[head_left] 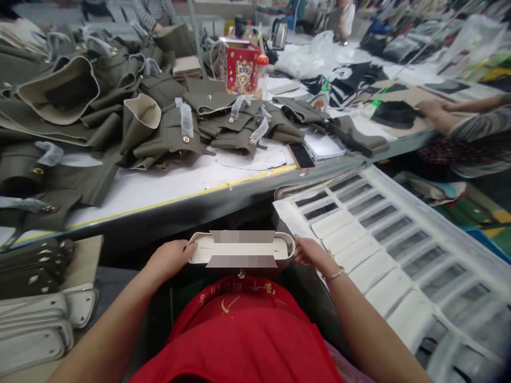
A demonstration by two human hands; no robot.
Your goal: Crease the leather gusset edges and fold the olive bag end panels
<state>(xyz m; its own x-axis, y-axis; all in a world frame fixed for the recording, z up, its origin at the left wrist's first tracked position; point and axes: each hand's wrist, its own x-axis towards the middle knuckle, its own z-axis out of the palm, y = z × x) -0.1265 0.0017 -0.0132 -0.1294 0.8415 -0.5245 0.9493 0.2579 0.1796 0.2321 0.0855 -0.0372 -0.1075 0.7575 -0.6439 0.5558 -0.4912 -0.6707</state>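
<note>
Low in front of me, both hands hold a dark bag body (243, 249) with a pale lining and its mouth facing up. My left hand (171, 259) grips the left end, thumb over the rim. At the other end, the fingers of my right hand (310, 255) are closed on the right side of the rim. A small metal stud (241, 273) shows on the bag's near face. Blurred blocks cover parts of its long edges, and its underside is hidden. My red apron (243, 340) is just behind it.
Olive bag pieces (167, 127) with plastic-wrapped clasps crowd the table, near a phone (301, 155) and a red box (241, 66). White pieces line a rack (399, 213) at right. White straps (32, 330) are stacked at left. A co-worker's hand (433, 111) touches black pieces.
</note>
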